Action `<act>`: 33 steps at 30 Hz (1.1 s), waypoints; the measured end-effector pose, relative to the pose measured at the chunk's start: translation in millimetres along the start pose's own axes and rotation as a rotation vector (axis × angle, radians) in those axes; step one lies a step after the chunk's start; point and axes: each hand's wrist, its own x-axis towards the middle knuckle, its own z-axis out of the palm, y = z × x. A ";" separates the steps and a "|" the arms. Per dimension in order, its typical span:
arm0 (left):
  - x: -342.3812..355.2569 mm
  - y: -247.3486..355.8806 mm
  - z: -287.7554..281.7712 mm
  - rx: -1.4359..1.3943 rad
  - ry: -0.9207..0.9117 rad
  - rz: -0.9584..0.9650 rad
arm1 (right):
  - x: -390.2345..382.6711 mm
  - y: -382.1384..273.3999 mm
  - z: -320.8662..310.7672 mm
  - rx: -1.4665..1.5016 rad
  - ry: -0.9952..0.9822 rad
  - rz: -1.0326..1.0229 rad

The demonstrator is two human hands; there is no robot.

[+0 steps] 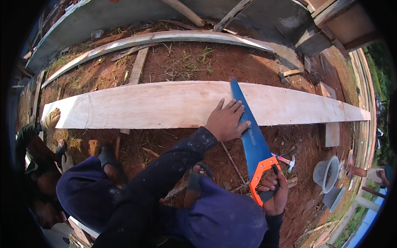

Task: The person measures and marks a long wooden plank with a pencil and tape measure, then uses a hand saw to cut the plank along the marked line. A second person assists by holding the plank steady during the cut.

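A long pale plank (pixel 165 103) lies crosswise in front of me on supports. A handsaw with a blue blade (pixel 252 136) and orange handle (pixel 259 178) rests across it, its tip at the plank's far edge. My right hand (pixel 273 192) is closed round the handle, below the plank's near edge. My left hand (pixel 225 120) lies on the plank just left of the blade, fingers apart, with its thumb and fingertips against the blade.
A co-worker's gloved hand (pixel 51 118) rests on the plank's left end. Beyond lie another long board (pixel 173 37) and a concrete wall (pixel 256 14). A red hammer (pixel 289 162), two buckets (pixel 324 173) and another person (pixel 359 171) are to the right.
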 end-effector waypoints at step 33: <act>-4.8 28.1 -100.3 -1.320 0.232 -0.248 | 69.3 99.2 -90.9 -1.126 -0.405 -0.217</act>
